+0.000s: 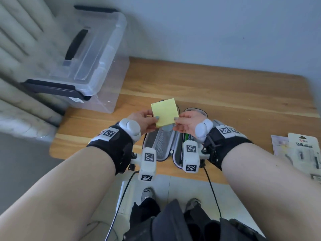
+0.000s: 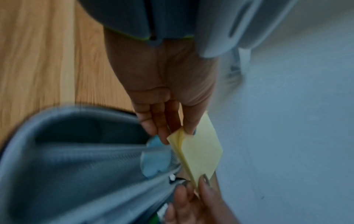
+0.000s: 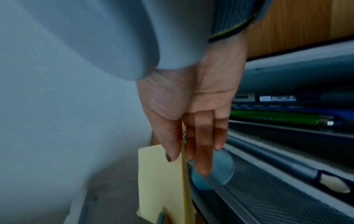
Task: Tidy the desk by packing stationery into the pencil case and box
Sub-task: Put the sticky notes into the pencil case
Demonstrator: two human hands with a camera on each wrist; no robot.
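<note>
Each grip, left hand [image 1: 145, 121] and right hand [image 1: 186, 122], pinches the sticky notes [image 1: 165, 112] above the open pencil case [image 1: 160, 146] (likely readying them to slip inside).

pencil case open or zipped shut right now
Open. The pencil case lies spread flat in two halves on the desk, mesh pocket and pens exposed.

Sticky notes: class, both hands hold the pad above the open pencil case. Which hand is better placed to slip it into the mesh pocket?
Probably the left hand: it pinches the sticky notes directly above the mesh pocket.
</note>
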